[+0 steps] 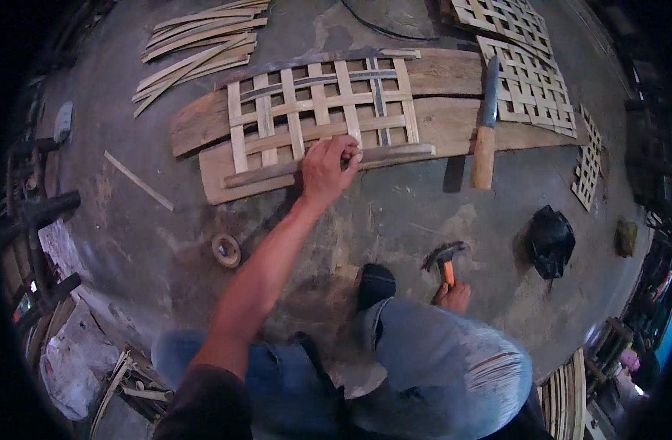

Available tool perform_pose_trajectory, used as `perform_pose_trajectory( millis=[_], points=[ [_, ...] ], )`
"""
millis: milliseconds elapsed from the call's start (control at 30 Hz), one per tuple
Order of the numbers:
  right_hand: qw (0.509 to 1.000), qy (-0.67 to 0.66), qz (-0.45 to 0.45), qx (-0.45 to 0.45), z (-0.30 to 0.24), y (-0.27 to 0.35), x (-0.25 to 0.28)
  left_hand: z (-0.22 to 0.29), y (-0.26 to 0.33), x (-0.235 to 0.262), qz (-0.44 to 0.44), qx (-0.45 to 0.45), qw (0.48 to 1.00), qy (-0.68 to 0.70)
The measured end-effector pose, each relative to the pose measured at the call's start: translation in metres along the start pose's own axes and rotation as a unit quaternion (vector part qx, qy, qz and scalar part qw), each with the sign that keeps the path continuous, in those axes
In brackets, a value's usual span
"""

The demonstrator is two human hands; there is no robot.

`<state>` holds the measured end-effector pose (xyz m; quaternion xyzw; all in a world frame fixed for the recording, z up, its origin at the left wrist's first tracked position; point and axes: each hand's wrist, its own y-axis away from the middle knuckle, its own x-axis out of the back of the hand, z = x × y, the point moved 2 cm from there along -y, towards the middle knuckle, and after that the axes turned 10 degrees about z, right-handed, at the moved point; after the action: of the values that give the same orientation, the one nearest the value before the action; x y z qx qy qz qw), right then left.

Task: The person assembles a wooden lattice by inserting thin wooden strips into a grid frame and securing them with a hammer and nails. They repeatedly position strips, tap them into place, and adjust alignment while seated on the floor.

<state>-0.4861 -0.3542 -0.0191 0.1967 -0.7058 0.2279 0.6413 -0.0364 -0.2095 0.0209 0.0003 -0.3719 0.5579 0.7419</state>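
Observation:
A woven lattice of flat pale strips (pixel 317 95), likely bamboo, lies on a wooden plank (pixel 453 117), with a thicker rod (pixel 402 151) along its near edge. My left hand (pixel 328 169) rests on that rod, thumb and fingers pinched together at the lower end of an upright strip. Whatever is between those fingertips is too small to make out. Lower right, beside my knee, my right hand (pixel 453 297) grips a claw hammer (pixel 447 268) by its orange handle, the head pointing away from me. My knee partly hides that hand.
A large wooden-handled knife (pixel 485 132) lies across the plank's right part. Finished lattices (pixel 530 81) lie far right, loose strips (pixel 196 44) far left. On the floor are a black plastic bag (pixel 550 240), a round ring-like object (pixel 226 250) and a single strip (pixel 138 180).

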Motion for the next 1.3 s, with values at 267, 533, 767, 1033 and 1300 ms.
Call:
perform_pose_trajectory(
  millis=[267, 533, 767, 1033, 1300],
  points=[
    [0.997, 0.031, -0.064, 0.020, 0.039, -0.001, -0.067, -0.014, -0.005, -0.006, -0.014, 0.014, 1.000, -0.001],
    [0.975, 0.105, -0.065, 0.187, 0.108, 0.033, -0.155, -0.019, -0.001, 0.004, -0.018, 0.000, 1.000, -0.003],
    [0.994, 0.040, 0.023, 0.102, 0.198, 0.020, -0.149, 0.007, -0.010, -0.020, 0.006, -0.005, 0.998, 0.070],
    [0.996, 0.000, 0.002, 0.089, 0.120, 0.032, -0.133, -0.012, -0.004, 0.000, -0.012, 0.003, 1.000, 0.014],
    [0.995, 0.069, -0.036, 0.063, 0.083, 0.022, -0.088, -0.008, -0.003, -0.005, -0.043, 0.019, 0.999, 0.011]
  ],
)
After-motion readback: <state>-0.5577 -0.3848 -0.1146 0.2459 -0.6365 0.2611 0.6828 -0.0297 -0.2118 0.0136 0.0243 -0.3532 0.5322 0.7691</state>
